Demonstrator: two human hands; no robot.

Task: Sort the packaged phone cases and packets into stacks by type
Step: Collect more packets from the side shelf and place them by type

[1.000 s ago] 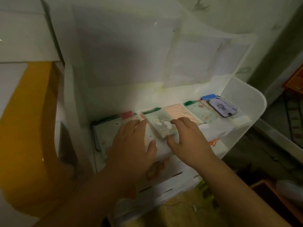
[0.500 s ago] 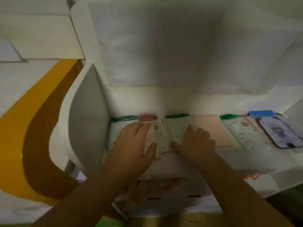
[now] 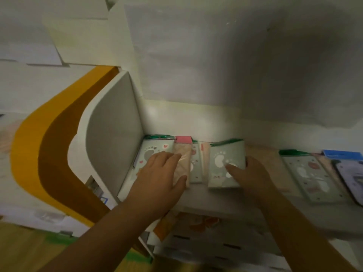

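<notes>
White shelf [image 3: 216, 195] running left to right against a pale wall [image 3: 196, 65], with a rounded white side panel [image 3: 112, 146] standing at its left end. Lying flat along the shelf in a row, several packaged phone cases and packets.

Left hand [image 3: 157, 183] resting palm down, fingers spread and nearly straight, on the leftmost pile: touching a green footprint case [image 3: 150, 152] with a green header just beside the side panel, and covering part of a beige packet [image 3: 182, 160] with a pink header that is overlapping it on the right. Thumb lying along the near right edge of that beige packet.

Right hand [image 3: 253, 175] gripping a second green footprint case [image 3: 225, 163] near the middle of the shelf: thumb pressing on its top face, the other fingers curling around its right edge. Near edge of this case looking slightly raised; not possible to tell if it is fully off the shelf.

Between the 2 hands, a narrow green case [image 3: 195, 169] and a thin pink strip [image 3: 204, 160] showing partly. Farther right, lying apart, a pale beige packet [image 3: 263, 160], another green case with red dots [image 3: 312, 179] and, at the right edge, a purple case [image 3: 351, 179] with a blue header.

Below the shelf, blurred white trays [image 3: 216, 250] with orange shapes.
</notes>
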